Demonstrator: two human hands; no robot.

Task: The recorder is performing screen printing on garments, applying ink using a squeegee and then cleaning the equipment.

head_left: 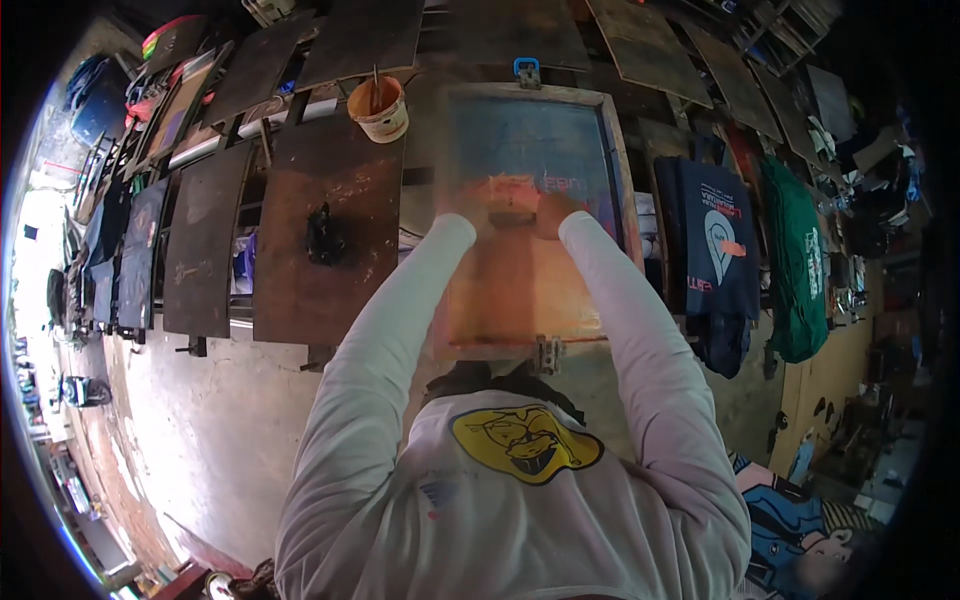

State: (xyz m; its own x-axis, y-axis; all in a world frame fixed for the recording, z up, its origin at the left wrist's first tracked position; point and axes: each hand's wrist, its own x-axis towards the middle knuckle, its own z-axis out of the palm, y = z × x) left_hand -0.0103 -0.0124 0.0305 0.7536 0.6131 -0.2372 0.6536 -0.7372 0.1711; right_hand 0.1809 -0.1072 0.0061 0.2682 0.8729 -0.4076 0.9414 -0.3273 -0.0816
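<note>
A wood-framed printing screen (617, 165) lies in front of me on a board. Its mesh looks bluish in the far half and orange in the near half. My left hand (476, 205) and my right hand (553, 213) are both over the middle of the mesh, smeared by motion. Between them they grip a squeegee (514, 218), which lies crosswise and shows only in part. Orange ink colours the mesh around it. My fingers are closed, though their detail is blurred.
A stained tub (383, 115) with a stick in it stands left of the screen. A dark crumpled lump (325, 236) lies on the brown board (290, 300). Printed navy cloth (715, 210) and green cloth (797, 270) drape over boards at the right. Metal clamps (548, 355) hold the frame's edge.
</note>
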